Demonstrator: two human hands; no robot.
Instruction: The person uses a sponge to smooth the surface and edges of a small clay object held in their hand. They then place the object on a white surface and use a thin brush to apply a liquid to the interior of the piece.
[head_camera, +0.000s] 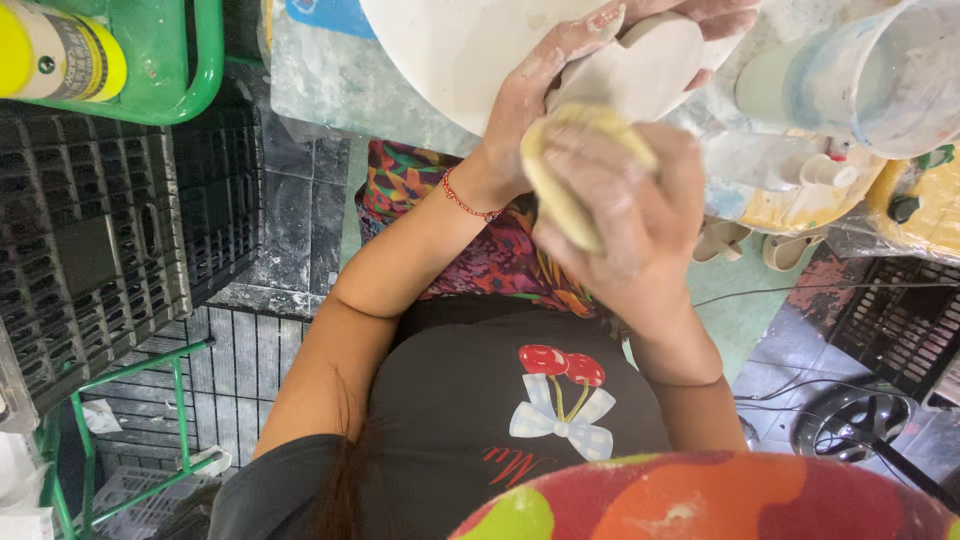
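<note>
Yellow sponge (560, 190) in right hand (625, 215)

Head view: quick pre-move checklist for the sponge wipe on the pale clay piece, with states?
1. Left hand grips the pale flat unglazed clay piece: ok, fingers wrap its edge.
2. Right hand holds the yellow round sponge: ok, sponge pressed into the palm.
3. Sponge touching the clay piece: ok, it meets the lower edge.
4. Piece free of cracks: cannot tell, hands cover much of it.
5. Sponge wetness: cannot tell.
6. Room around the hands: not ok, the large white round disc and the white slip-stained plastic jug sit close on either side.
</note>
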